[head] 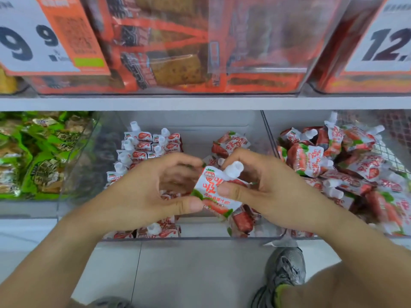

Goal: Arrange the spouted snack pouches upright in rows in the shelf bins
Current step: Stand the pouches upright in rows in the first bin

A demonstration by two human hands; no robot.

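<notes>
Both the left hand [155, 192] and right hand [255, 187] pinch one pouch [213, 192] over the middle bin [189, 237], so I'd turn its spout to 12 o'clock and slot it beside the upright rows [142, 150] at 10 o'clock.

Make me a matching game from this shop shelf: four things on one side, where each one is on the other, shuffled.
Things:
1. held pouch
2. upright pouches
3. jumbled pouches
4. green packets

Places:
A. right bin, in a loose heap
B. between both hands, above the middle bin
C. left bin
D. left part of the middle bin, in rows

Pairs: 1-B, 2-D, 3-A, 4-C
</notes>
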